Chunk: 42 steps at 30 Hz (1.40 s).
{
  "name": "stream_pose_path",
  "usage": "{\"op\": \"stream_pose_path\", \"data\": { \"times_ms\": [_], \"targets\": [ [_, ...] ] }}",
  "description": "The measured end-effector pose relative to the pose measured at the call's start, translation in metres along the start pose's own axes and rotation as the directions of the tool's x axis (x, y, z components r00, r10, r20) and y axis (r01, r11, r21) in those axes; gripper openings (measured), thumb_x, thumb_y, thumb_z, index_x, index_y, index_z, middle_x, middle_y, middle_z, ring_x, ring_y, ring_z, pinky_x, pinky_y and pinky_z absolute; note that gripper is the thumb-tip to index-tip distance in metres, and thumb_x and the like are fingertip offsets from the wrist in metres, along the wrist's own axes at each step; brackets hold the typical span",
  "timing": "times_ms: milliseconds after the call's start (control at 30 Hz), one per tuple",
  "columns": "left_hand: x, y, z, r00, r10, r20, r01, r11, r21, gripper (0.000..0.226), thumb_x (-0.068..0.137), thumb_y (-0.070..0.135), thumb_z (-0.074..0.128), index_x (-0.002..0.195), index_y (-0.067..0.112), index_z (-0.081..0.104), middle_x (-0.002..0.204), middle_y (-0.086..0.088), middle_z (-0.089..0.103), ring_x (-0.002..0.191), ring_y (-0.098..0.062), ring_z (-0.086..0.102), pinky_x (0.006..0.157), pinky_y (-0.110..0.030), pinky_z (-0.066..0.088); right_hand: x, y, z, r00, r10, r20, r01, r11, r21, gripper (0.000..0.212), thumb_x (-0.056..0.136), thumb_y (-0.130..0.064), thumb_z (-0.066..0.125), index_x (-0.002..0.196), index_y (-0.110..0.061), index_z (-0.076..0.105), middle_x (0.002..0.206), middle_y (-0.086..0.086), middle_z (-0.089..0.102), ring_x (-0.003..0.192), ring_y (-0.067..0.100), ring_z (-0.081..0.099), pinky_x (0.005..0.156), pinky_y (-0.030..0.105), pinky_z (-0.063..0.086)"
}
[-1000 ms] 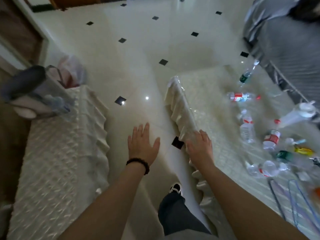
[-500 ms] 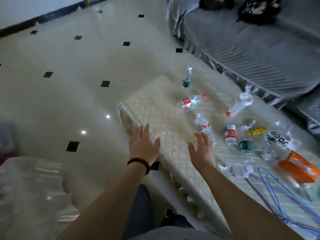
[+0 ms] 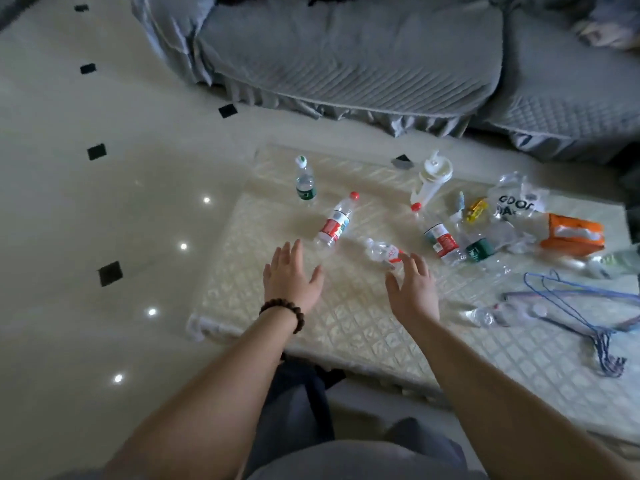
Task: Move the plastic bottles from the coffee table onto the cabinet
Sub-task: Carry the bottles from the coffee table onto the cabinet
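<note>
pale glossy floor tiles with little black diamond insets, grey quilted sofa (image 3: 363, 60) across the top, and a low coffee table (image 3: 346, 327) under a cream quilted cover filling the middle of the head view. only one view, so that's all to go on. left hand (image 3: 289, 278) with a dark bead bracelet (image 3: 284, 311) hovering over the near-left part of the table, fingers spread, palm down, holding nothing. right hand (image 3: 412, 289) same deal: open, empty, just short of a crumpled clear bottle (image 3: 382, 252) lying on its side. between and just beyond the hands, a red-capped bottle (image 3: 334, 223) lying flat with a red and white label. further back near the far-left corner, a green-label bottle (image 3: 304, 183) standing upright. off to the right, another red-label bottle (image 3: 441, 239) on its side, touching a squashed green-label one (image 3: 479, 249), plus a clear one lying near the blue wire hangers (image 3: 588, 306). also a white tumbler (image 3: 431, 178) with lid, clear printed bag (image 3: 516, 202), orange tissue pack (image 3: 573, 233). cabinet not in frame at all. progress-wise: looks like barely started, or at least plenty left, at least half a dozen bottles on the table and zero in hand. can't tell if any already sit on the cabinet. next up, probably grabbing the crumpled one and the red-capped one, since closest.
</note>
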<state>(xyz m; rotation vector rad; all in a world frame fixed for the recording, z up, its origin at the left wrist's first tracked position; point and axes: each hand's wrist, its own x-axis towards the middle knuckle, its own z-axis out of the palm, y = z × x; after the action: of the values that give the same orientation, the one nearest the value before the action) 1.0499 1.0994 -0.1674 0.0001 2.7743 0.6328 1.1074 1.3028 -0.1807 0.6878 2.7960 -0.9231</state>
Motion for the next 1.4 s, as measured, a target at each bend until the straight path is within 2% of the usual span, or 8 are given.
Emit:
{"op": "stream_pose_path", "data": {
  "times_ms": [267,567,700,900,1067,1133,1233,1400],
  "targets": [
    [0.084,-0.031,-0.022,0.984,0.156,0.09,-0.162,0.985,0.063,0.068,0.091,0.047,0.045,0.147,0.017,0.02,0.153,-0.009,0.026,0.142,-0.024,0.019,0.114,-0.047,0.02,0.018,-0.045,0.032,0.98,0.185,-0.077,-0.181,0.982,0.056,0.049,0.093,-0.03,0.049,0.14,-0.017,0.038,0.153,0.005,0.029,0.138,0.03,0.031,0.107,0.051,0.036],
    [0.152,-0.02,0.031,0.965,0.211,0.154,-0.224,0.972,0.072,0.068,0.089,0.046,0.05,0.145,0.015,0.026,0.148,-0.01,0.034,0.137,-0.024,0.028,0.111,-0.042,0.025,0.078,0.001,0.054,0.948,0.311,-0.063,-0.309,0.95,0.032,0.056,0.093,-0.031,0.051,0.144,-0.018,0.032,0.154,0.006,0.027,0.142,0.027,0.023,0.113,0.047,0.029],
    [0.192,-0.016,0.087,0.96,0.242,0.145,-0.254,0.965,0.072,0.073,0.085,0.045,0.057,0.144,0.012,0.029,0.143,-0.013,0.038,0.133,-0.027,0.033,0.106,-0.043,0.03,0.128,0.043,0.091,0.951,0.31,-0.015,-0.31,0.95,-0.016,0.064,0.089,-0.032,0.059,0.145,-0.019,0.031,0.154,0.006,0.026,0.142,0.026,0.022,0.114,0.047,0.026],
    [0.228,-0.029,0.166,0.963,0.201,0.18,-0.219,0.972,0.088,0.089,0.081,0.055,0.058,0.148,0.015,0.014,0.152,-0.017,0.022,0.141,-0.029,0.019,0.112,-0.046,0.024,0.187,0.097,0.15,0.959,0.278,0.061,-0.271,0.958,-0.094,0.083,0.083,-0.033,0.069,0.15,-0.024,0.019,0.159,0.004,0.016,0.147,0.021,0.006,0.12,0.042,0.011],
    [0.249,-0.034,0.191,0.97,0.193,0.149,-0.205,0.977,0.066,0.094,0.078,0.055,0.062,0.148,0.014,0.012,0.151,-0.02,0.022,0.14,-0.032,0.021,0.113,-0.046,0.023,0.207,0.122,0.172,0.967,0.251,0.052,-0.234,0.948,-0.217,0.081,0.085,-0.035,0.064,0.15,-0.028,0.017,0.159,-0.001,0.017,0.147,0.019,0.006,0.12,0.039,-0.001],
    [0.265,-0.031,0.199,0.975,0.186,0.124,-0.195,0.979,0.066,0.097,0.075,0.056,0.064,0.146,0.013,0.015,0.147,-0.02,0.028,0.135,-0.034,0.028,0.109,-0.048,0.029,0.213,0.125,0.175,0.973,0.23,0.01,-0.221,0.944,-0.245,0.076,0.086,-0.03,0.064,0.149,-0.027,0.022,0.156,-0.001,0.025,0.146,0.02,0.013,0.12,0.041,0.0],
    [0.29,-0.02,0.207,0.982,0.155,0.104,-0.163,0.984,0.073,0.1,0.073,0.056,0.067,0.146,0.012,0.015,0.145,-0.019,0.031,0.132,-0.035,0.032,0.107,-0.047,0.031,0.219,0.126,0.173,0.98,0.199,-0.028,-0.199,0.947,-0.253,0.072,0.081,-0.026,0.07,0.143,-0.023,0.035,0.143,0.001,0.045,0.135,0.025,0.033,0.118,0.043,0.014],
    [0.327,0.006,0.213,0.987,0.098,0.126,-0.11,0.99,0.091,0.105,0.071,0.057,0.069,0.147,0.011,0.013,0.143,-0.017,0.032,0.127,-0.035,0.036,0.103,-0.044,0.032,0.224,0.125,0.167,0.974,0.22,-0.055,-0.226,0.956,-0.188,0.068,0.077,-0.029,0.072,0.137,-0.022,0.042,0.136,0.002,0.05,0.125,0.027,0.04,0.108,0.04,0.029]
  ]
}}
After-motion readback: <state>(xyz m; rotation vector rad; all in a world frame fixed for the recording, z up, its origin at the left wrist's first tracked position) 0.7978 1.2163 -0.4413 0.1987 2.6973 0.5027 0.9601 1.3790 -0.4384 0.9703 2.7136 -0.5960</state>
